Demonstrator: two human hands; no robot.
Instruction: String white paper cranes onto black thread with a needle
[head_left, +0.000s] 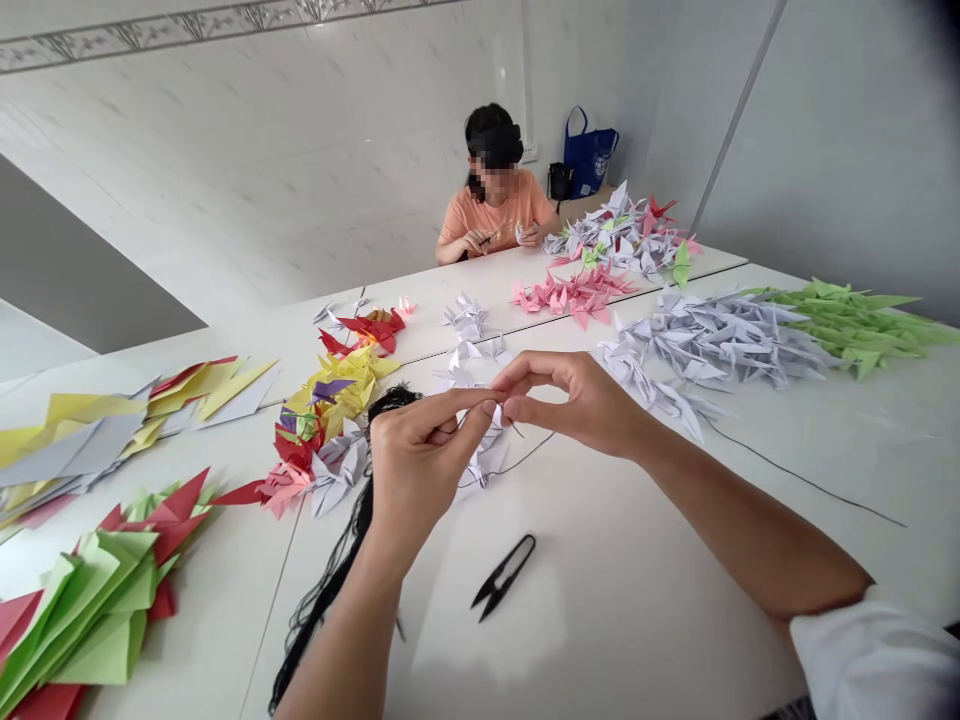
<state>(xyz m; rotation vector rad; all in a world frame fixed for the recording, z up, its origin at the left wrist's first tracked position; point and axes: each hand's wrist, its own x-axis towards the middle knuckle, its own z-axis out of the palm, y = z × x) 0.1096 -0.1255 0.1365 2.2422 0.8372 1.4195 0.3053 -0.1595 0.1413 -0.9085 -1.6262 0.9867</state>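
Observation:
Both my hands meet above the middle of the white table [600,600], fingertips nearly touching. My left hand [427,440] is closed in a pinch, and my right hand [574,405] pinches beside it. Between them is a dark thread [525,457], which trails down to the right; a bit of white paper shows at the fingertips. White folded paper cranes [484,460] lie behind and below the hands. A bundle of black thread [326,590] runs along my left forearm. Black thread snips [504,578] rest on the table below my hands.
Coloured paper cranes [345,385] lie left of centre, with folded paper [97,590] further left. White cranes [727,335], green cranes [862,320] and pink cranes [574,292] spread at the right and back. Across the table sits a person in an orange shirt [499,220].

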